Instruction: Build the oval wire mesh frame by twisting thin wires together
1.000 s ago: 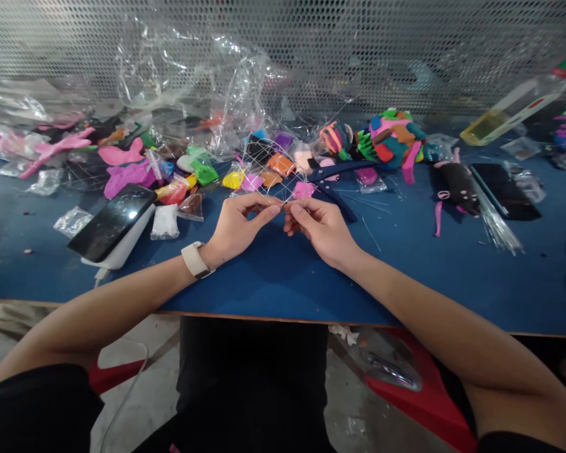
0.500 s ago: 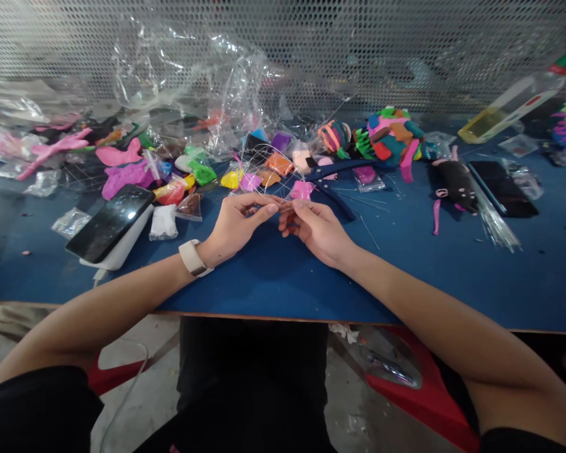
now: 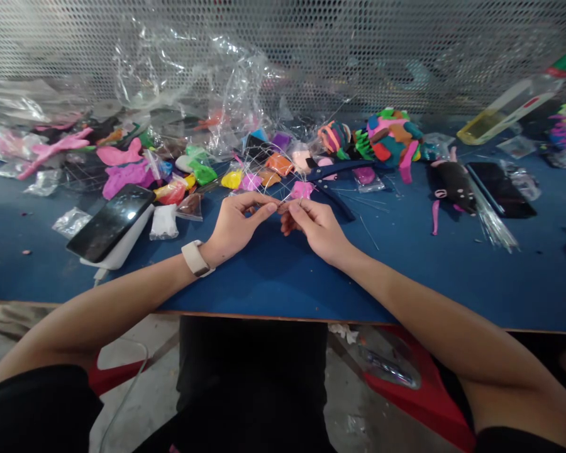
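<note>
Two pinches, mid-frame | your left hand (image 3: 240,225) and right hand (image 3: 321,231): fingers narrowed on thin wire (image 3: 284,197) | grip close together, bend gently; kinks likelier otherwise

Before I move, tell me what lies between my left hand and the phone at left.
In the head view, a clear packet of white clay lies between your left hand and the phone, with a packet of brown clay slightly farther back.
</note>
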A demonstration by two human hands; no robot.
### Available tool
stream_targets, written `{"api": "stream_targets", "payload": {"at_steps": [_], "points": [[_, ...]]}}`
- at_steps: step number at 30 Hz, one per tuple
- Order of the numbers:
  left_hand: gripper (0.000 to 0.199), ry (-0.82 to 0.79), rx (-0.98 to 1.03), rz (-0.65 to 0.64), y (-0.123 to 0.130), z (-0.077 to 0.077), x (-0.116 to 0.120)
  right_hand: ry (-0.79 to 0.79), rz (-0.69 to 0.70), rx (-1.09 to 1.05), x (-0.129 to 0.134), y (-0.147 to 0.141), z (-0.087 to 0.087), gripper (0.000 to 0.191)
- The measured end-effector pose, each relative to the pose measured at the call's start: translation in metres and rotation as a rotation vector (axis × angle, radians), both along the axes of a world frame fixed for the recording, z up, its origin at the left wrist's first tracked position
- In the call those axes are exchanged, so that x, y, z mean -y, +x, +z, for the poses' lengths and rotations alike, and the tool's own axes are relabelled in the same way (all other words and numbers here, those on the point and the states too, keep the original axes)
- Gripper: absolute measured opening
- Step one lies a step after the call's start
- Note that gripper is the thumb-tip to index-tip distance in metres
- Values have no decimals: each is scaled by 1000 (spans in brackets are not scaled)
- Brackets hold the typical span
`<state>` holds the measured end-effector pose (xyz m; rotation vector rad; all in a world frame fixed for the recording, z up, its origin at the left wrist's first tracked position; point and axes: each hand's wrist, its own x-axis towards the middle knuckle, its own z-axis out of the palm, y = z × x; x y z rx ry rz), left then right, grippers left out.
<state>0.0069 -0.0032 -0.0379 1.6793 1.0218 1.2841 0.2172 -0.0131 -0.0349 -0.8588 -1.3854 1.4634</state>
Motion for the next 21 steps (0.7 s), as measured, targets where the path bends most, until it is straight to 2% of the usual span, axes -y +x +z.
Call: {"api": "stream_targets", "payload": {"at_steps": [3,10,15,21], "points": [[21,18,-9,8,0,0,0,94,-15,65,0,0,0,51],[22,17,13,-6,1,2,1,-11,-4,-9,0,-2,-1,52],[28,-59,83,-59,1,1,1,-3,-30,20,0,0,-2,56],[33,-55,76,-93,0,2,0,55,-85,77,-2,2,-4,59]]}}
